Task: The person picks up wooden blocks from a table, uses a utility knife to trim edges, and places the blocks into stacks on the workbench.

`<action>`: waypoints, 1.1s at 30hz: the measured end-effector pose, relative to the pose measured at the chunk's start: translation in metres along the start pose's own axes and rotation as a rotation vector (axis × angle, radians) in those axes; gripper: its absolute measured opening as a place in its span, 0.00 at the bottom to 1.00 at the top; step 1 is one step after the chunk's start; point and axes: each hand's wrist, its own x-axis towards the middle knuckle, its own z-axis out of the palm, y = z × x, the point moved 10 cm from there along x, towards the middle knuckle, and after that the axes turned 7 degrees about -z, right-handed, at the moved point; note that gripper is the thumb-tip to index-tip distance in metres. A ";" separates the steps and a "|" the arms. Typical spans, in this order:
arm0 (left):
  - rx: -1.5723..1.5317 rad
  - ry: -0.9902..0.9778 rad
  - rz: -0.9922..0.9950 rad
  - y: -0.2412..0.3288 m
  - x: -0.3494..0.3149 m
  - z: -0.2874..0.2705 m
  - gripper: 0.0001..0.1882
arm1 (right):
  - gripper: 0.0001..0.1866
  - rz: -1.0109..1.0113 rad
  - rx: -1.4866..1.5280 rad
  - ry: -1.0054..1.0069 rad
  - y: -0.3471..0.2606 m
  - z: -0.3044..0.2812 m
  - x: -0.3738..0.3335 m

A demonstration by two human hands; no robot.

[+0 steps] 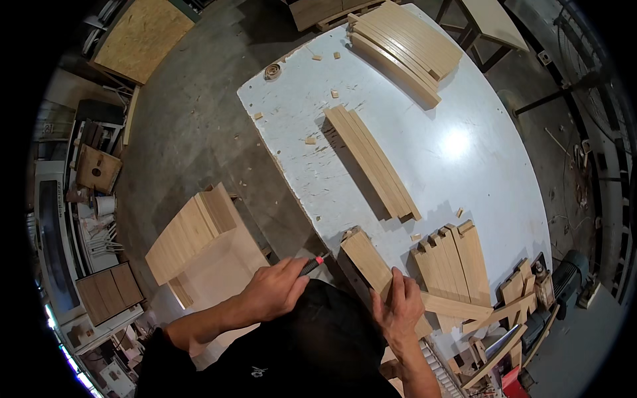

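Note:
My left hand (273, 290) is closed around a hand tool (310, 266) with a black and red handle. A short thin metal end sticks out of it toward the table's near left edge; I cannot tell its exact kind. My right hand (402, 306) grips a light wooden board (363, 260) at the table's near edge, thumb on one side and fingers on the other. The board's far end, where the wood looks cut or notched, lies close to the tool's tip without touching it. Right of this hand stand several notched wooden pieces (441, 268) side by side.
On the white table (458, 179) lie a few long wooden strips (371, 162), a larger stack of strips (405, 50), small wood chips and a tape roll (273, 71). Left stands a stack of boards (189, 235) on a pale surface. Offcuts and a motor (569, 273) crowd the right.

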 end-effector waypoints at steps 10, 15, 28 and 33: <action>-0.022 -0.065 -0.034 -0.011 0.003 0.006 0.15 | 0.35 0.002 -0.005 0.001 -0.001 0.004 -0.003; -0.002 -0.032 -0.007 -0.027 -0.003 0.003 0.11 | 0.35 -0.019 0.046 0.067 -0.015 0.011 -0.005; 0.319 -0.270 -0.047 -0.028 0.044 0.026 0.17 | 0.33 0.024 -0.045 0.147 0.010 0.002 -0.011; 0.324 -0.268 0.180 -0.011 0.041 0.027 0.17 | 0.34 0.085 -0.066 0.243 0.007 0.015 -0.030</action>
